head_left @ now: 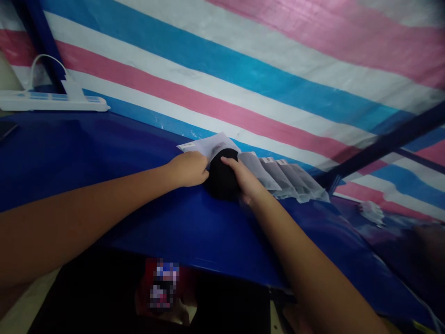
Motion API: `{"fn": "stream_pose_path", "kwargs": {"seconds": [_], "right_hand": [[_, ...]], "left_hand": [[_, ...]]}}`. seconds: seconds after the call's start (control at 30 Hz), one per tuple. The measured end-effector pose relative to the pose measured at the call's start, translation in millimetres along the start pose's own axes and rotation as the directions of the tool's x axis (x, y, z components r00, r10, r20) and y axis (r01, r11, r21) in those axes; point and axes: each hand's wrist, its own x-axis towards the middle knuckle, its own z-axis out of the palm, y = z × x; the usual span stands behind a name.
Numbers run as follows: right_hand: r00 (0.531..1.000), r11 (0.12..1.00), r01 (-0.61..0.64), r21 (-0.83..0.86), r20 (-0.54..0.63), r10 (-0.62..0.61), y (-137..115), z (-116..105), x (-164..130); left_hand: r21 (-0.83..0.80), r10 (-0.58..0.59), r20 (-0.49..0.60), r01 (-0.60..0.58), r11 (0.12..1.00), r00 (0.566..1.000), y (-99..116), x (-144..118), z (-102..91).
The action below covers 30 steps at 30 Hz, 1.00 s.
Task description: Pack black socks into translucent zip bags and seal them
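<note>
A black, rounded item [222, 181], apparently soft, is in my right hand [245, 180], with the thumb on top and the fingers hidden beneath it. The far end of this item reaches the mouth of a translucent plastic bag [212, 142] lying on the blue table [194, 227]. My left hand [189, 169] is closed at the bag's near left edge, its fingers curled beside the black item. How far the item sits inside the bag is hard to make out. Just right of my right hand lie several filled translucent bags [292, 178], overlapping in a row.
Behind the table hangs a striped plastic sheet [208, 102] on a dark frame. A white power strip [52, 101] with a plugged-in adapter stands at the back left. A dark flat object [7, 129] lies at the left edge. A small white object [371, 212] is at the right.
</note>
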Motion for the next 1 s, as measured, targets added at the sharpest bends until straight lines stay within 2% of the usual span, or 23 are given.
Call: {"fn": "stream_pose_path", "kwargs": {"seconds": [0.17,0.3,0.47,0.6,0.73,0.87,1.0], "right_hand": [[0.999,0.999,-0.014,-0.037,-0.031,0.013,-4.0,-1.2,-0.9],[0.999,0.996,-0.033,-0.081,0.018,0.035,-9.0,-2.2,-4.4],[0.997,0.983,-0.007,-0.182,0.069,0.02,-14.5,-9.2,-7.6],[0.995,0.981,0.023,-0.191,0.099,-0.004,-17.8,-14.8,-7.6],[0.999,0.994,-0.04,-0.099,-0.009,0.04,-17.3,-9.5,-6.0],[0.995,0.999,0.042,-0.009,-0.089,-0.042,-9.7,1.9,-2.1],[0.982,0.996,0.084,0.004,-0.169,-0.082,1.2,5.2,5.1]], "left_hand": [[-0.1,0.096,0.0,-0.095,0.99,0.995,8.3,-0.8,-17.3],[-0.155,0.138,-0.037,-0.142,0.978,0.99,12.2,-2.4,-30.1],[-0.264,0.298,-0.002,-0.288,0.921,0.955,10.1,-4.9,-36.4],[-0.317,0.347,-0.005,-0.331,0.889,0.938,9.4,-6.4,-38.2],[-0.296,0.308,0.0,-0.294,0.909,0.952,13.0,-6.5,-35.8],[-0.232,0.225,-0.061,-0.234,0.944,0.972,14.9,-5.1,-26.1],[-0.206,0.119,-0.097,-0.136,0.969,0.988,16.8,-4.3,-16.8]]}}
